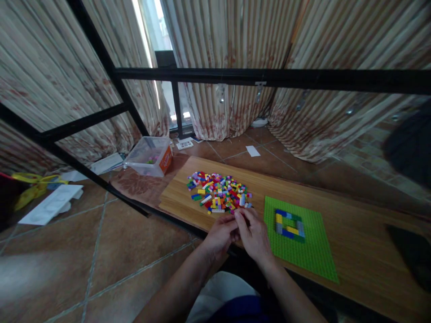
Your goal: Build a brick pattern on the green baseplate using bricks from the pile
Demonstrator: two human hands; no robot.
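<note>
My left hand (220, 234) and my right hand (253, 232) meet at the near edge of the wooden board, fingers closed together. Whatever they pinch between them is hidden or too small to make out. Just beyond the fingertips lies a loose pile of colourful toy bricks (218, 190). A long white brick (218, 211) rests at the pile's near side. To the right of my right hand is a green baseplate (316, 251). On it stands a rectangular ring of blue, yellow, green and grey bricks (290, 231).
A clear plastic box (144, 168) with an orange label and a few bricks inside stands at the board's left end. The wooden board (182, 179) lies along a bench. A black metal frame (235, 75) crosses above. A dark flat object (409, 251) lies at right.
</note>
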